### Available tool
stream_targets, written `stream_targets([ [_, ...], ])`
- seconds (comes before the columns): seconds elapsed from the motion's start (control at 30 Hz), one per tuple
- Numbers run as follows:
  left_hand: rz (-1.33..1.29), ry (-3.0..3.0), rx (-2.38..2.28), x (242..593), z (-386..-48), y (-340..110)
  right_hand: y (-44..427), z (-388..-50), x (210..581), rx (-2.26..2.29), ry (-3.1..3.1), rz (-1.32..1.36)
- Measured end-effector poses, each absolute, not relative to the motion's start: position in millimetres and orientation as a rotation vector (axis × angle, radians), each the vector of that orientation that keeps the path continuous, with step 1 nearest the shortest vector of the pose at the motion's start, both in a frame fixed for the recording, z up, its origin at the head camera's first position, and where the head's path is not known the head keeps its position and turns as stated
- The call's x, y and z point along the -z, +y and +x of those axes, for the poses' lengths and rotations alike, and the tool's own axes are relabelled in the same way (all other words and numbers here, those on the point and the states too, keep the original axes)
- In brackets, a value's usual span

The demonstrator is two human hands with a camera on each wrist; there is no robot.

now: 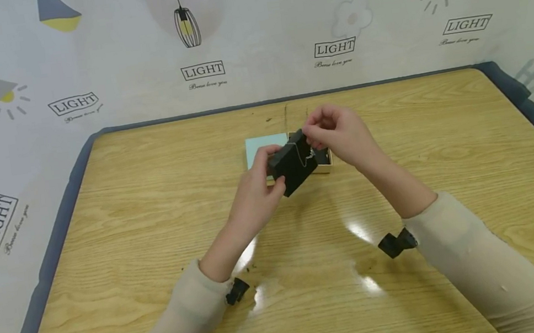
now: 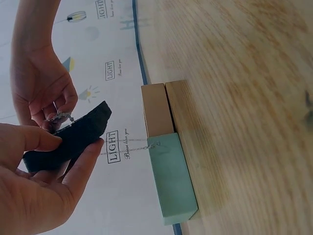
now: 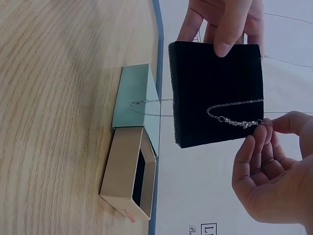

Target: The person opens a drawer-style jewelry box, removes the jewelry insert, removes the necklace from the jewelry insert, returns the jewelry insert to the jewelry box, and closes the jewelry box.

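My left hand (image 1: 251,199) grips a square black foam jewelry pad (image 3: 210,78) by one edge, holding it tilted above the table. Across the pad's face runs a silver necklace (image 3: 239,123) with a small sparkling bar. Its thin chain passes over the edges, and a clasp end (image 3: 139,103) dangles behind the pad. At the pad's far edge, my right hand (image 1: 343,135) pinches the necklace beside the bar between thumb and fingertips. Beyond the pad lies a jewelry box with a mint-green sleeve (image 3: 132,93) and a beige drawer (image 3: 120,161) pulled out, dark inside.
The wooden table (image 1: 153,219) has a dark blue edge and stands against a wall (image 1: 256,34) printed with lamps and lettering. Small black devices (image 1: 396,243) are strapped at both sleeve cuffs. A small pink tab (image 3: 130,215) sticks out of the drawer's end.
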State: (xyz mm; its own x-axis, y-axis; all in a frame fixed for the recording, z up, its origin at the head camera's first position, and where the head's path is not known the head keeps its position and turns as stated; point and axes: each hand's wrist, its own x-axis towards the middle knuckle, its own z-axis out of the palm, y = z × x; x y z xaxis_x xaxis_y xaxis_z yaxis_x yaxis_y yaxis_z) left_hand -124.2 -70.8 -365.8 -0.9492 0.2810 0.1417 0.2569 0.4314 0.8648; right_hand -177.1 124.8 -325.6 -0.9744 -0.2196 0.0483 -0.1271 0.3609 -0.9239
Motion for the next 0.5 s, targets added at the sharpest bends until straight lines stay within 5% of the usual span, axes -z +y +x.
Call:
stream_targets([
  [0.5, 0.568, 2.756, -1.487, 367.8, -122.9, -70.1, 125.2, -178.9, 325.4, 1.763, 2.489, -0.336],
])
